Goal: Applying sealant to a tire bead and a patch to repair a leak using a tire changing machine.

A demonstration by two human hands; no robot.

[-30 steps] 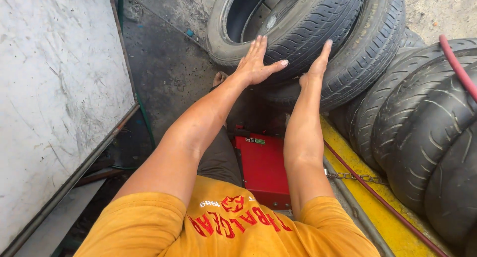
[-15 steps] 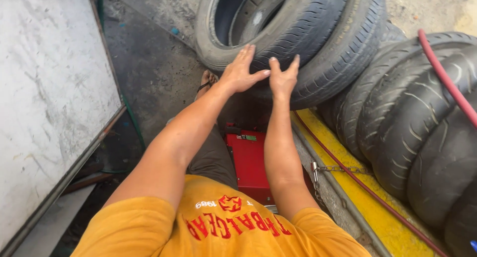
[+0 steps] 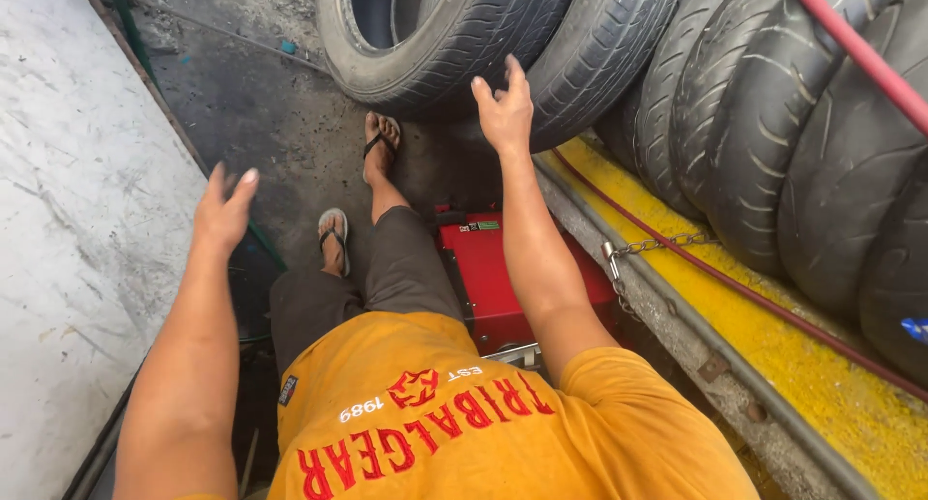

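A black tyre (image 3: pixel 464 36) stands upright ahead of me, leaning against a second tyre (image 3: pixel 604 45). My right hand (image 3: pixel 505 108) is raised just in front of their treads, fingers spread, holding nothing; I cannot tell whether it touches the rubber. My left hand (image 3: pixel 224 210) hangs open in the air well to the left, away from the tyres, over the edge of a white panel (image 3: pixel 77 220). My feet in flip-flops (image 3: pixel 379 142) stand on the dark floor below the tyre.
A row of several more tyres (image 3: pixel 773 123) leans on a yellow ledge (image 3: pixel 773 336) at right, with a red hose (image 3: pixel 860 55) and a chain (image 3: pixel 667 241). A red machine box (image 3: pixel 498 268) sits by my legs. Dark concrete floor (image 3: pixel 251 103) lies ahead.
Both hands were pressed on the front tyre. The left hand has come off and swung back to the left. The right hand has shifted right along the tread.
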